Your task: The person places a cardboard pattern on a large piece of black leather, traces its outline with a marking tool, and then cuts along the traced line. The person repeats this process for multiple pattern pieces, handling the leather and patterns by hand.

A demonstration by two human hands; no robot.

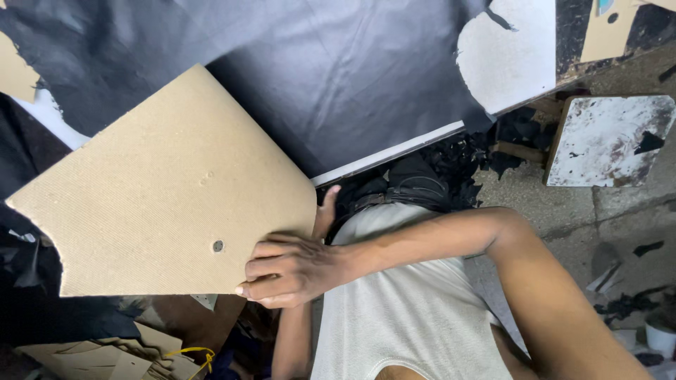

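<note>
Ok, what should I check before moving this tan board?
1. Right hand grips the tan board at its near corner: ok.
2. Left hand has a hold: cannot tell, only a thumb shows.
3. Board fully over the table: not ok, its near part seems to overhang.
4. Black sheet lies smooth: not ok, creased.
5. Floor free of black offcuts: not ok.

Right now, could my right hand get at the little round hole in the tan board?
Probably yes. The right hand grips the lower corner of the tan board, and its fingers lie on the board's face just beside the hole, with nothing between them.
</note>
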